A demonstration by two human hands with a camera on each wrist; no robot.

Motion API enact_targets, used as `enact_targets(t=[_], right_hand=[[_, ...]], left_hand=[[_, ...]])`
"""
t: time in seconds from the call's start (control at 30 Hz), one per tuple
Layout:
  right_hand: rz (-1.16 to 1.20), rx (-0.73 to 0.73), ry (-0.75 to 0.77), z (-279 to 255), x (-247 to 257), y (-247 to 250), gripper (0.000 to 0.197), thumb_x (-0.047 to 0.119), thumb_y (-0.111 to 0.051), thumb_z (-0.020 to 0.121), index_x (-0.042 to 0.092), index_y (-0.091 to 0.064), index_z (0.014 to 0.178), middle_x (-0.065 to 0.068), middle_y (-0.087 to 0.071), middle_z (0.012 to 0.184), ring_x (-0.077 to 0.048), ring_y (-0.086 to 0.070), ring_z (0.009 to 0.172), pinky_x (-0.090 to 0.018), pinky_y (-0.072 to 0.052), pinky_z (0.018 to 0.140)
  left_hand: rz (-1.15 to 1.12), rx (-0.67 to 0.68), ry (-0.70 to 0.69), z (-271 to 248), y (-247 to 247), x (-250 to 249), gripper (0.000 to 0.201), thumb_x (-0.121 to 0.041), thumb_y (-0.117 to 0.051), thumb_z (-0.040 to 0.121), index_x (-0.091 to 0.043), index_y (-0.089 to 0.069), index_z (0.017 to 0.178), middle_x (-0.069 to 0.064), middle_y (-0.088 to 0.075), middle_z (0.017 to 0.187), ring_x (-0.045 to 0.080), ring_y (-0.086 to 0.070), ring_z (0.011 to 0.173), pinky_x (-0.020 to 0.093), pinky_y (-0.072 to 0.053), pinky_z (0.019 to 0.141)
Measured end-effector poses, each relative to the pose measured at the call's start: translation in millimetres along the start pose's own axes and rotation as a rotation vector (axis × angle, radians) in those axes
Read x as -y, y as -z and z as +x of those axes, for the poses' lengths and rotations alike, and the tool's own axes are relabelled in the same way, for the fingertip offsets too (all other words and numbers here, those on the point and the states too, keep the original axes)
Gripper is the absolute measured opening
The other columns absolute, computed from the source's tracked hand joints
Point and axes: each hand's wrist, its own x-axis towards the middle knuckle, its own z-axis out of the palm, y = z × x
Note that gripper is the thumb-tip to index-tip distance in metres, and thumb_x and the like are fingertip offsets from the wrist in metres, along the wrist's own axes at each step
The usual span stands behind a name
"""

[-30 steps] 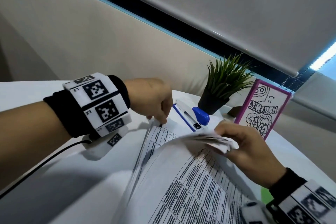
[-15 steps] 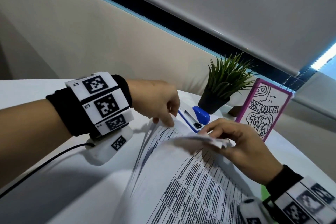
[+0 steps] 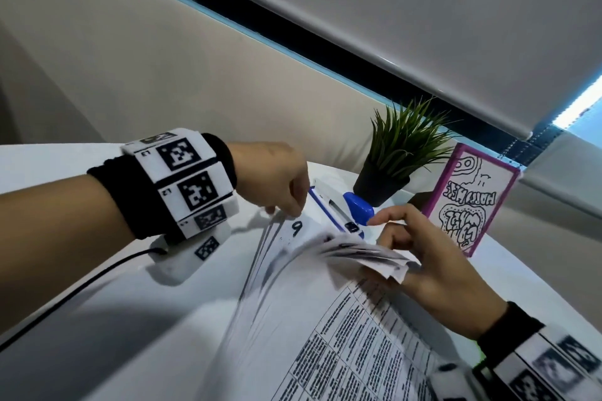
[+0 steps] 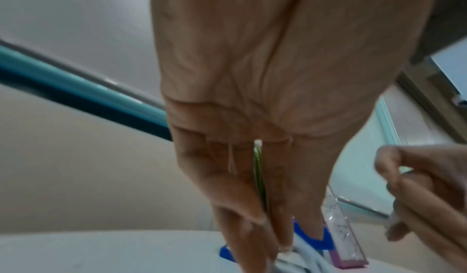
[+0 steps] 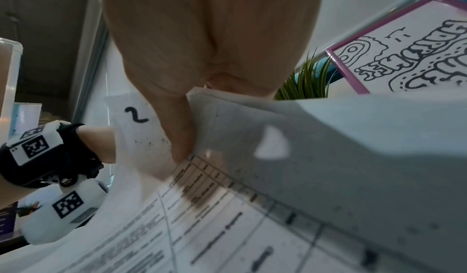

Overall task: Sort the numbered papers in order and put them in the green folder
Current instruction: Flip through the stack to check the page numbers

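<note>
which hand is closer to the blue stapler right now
Right. The right hand's index fingertip sits right at the blue stapler's head; the left hand pinches sheets by its far end.

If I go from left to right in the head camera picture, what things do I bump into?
Black cable → left hand → handwritten 9 on a paper → blue stapler → potted plant → pink-framed drawing.

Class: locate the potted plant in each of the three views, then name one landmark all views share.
Head: potted plant upper right of centre, behind the stapler.
Left wrist: only a green sliver between the fingers.
Right wrist: leaves right of centre, above the papers.
Shared landmark: pink-framed picture.
</note>
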Motion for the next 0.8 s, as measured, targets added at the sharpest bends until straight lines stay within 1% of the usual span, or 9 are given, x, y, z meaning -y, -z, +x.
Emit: enact_targets(t=[0.1, 0.17, 0.23, 0.37, 0.43, 0.53, 0.63, 0.73, 0.8], right_hand=[[-0.029, 0.000, -0.010, 0, 2, -3, 0.036, 0.017, -0.077, 0.081, 0.020, -0.062, 0.113, 0.000, -0.064, 0.077, -0.018, -0.061, 0.070, -0.030, -0.050, 0.068], [-0.076, 0.004, 0.000, 1, 4, -2, 0.013, 0.023, -0.076, 0.082, 0.020, -0.069, 0.092, 0.001, -0.068, 0.079, -0.020, -0.063, 0.070, -0.033, -0.052, 0.064], [-0.088, -0.009, 0.013, 2, 3, -1, 0.011, 0.020, -0.077, 0.083, 0.018, -0.068, 0.079, 0.000, -0.068, 0.078, -0.020, -0.064, 0.070, -0.033, -0.052, 0.063], [-0.140, 0.000, 0.060, 4, 1, -1, 0.014, 0.006, -0.079, 0.078, 0.016, -0.070, 0.077, 0.007, -0.069, 0.112, -0.013, -0.065, 0.108, -0.023, -0.049, 0.091], [-0.154, -0.006, 0.071, 5, 3, -1, 0.019, -0.002, -0.079, 0.076, 0.016, -0.070, 0.075, 0.011, -0.067, 0.122, -0.010, -0.061, 0.118, -0.018, -0.045, 0.096], [-0.141, -0.028, 0.084, 6, 5, -2, 0.034, -0.010, -0.078, 0.073, 0.022, -0.067, 0.072, 0.012, -0.071, 0.115, -0.008, -0.065, 0.112, -0.016, -0.046, 0.093], [-0.147, -0.044, 0.094, 6, 3, 0, 0.047, -0.017, -0.076, 0.070, 0.028, -0.066, 0.073, 0.008, -0.072, 0.103, -0.013, -0.068, 0.102, -0.021, -0.049, 0.090], [-0.131, -0.006, 0.082, 6, 2, 1, 0.031, -0.014, -0.077, 0.071, 0.016, -0.068, 0.073, 0.005, -0.071, 0.096, -0.016, -0.069, 0.098, -0.024, -0.051, 0.088], [-0.146, -0.007, 0.076, 7, 2, 1, 0.033, -0.013, -0.077, 0.071, 0.018, -0.067, 0.073, 0.006, -0.071, 0.094, -0.015, -0.069, 0.095, -0.021, -0.050, 0.085]], left_hand=[[-0.020, -0.115, -0.044, 1, 0, -6, 0.007, -0.029, -0.074, 0.080, -0.025, -0.071, 0.076, -0.014, -0.069, 0.067, -0.003, -0.057, 0.057, 0.008, -0.039, 0.051], [-0.014, -0.176, -0.082, 1, 2, -9, 0.010, -0.029, -0.078, 0.077, -0.027, -0.070, 0.071, -0.024, -0.062, 0.056, -0.008, -0.055, 0.055, 0.007, -0.038, 0.048], [0.026, -0.189, -0.105, 1, 3, -12, 0.012, -0.031, -0.078, 0.077, -0.028, -0.069, 0.069, -0.026, -0.058, 0.050, -0.009, -0.055, 0.054, 0.008, -0.039, 0.048], [0.075, -0.172, -0.141, -1, 4, -14, 0.018, -0.036, -0.068, 0.087, -0.028, -0.063, 0.072, -0.014, -0.058, 0.059, 0.003, -0.056, 0.060, 0.022, -0.044, 0.059], [0.097, -0.161, -0.175, -1, 4, -16, 0.022, -0.039, -0.058, 0.093, -0.027, -0.059, 0.075, -0.010, -0.059, 0.065, 0.008, -0.057, 0.066, 0.032, -0.049, 0.066], [0.109, -0.138, -0.199, 0, 2, -19, 0.032, -0.040, -0.048, 0.099, -0.023, -0.054, 0.072, -0.005, -0.063, 0.071, 0.009, -0.059, 0.065, 0.034, -0.050, 0.068], [-0.053, -0.115, -0.205, -1, 0, -19, 0.035, -0.038, -0.048, 0.099, -0.023, -0.051, 0.068, -0.004, -0.066, 0.066, 0.009, -0.062, 0.060, 0.027, -0.049, 0.061], [-0.221, -0.080, -0.214, -4, 0, -20, 0.035, -0.036, -0.052, 0.098, -0.024, -0.051, 0.066, -0.013, -0.057, 0.055, 0.006, -0.060, 0.054, 0.023, -0.046, 0.054], [-0.297, -0.051, -0.215, -5, 0, -20, 0.034, -0.035, -0.052, 0.098, -0.023, -0.051, 0.067, -0.015, -0.056, 0.053, 0.009, -0.065, 0.057, 0.024, -0.048, 0.054]])
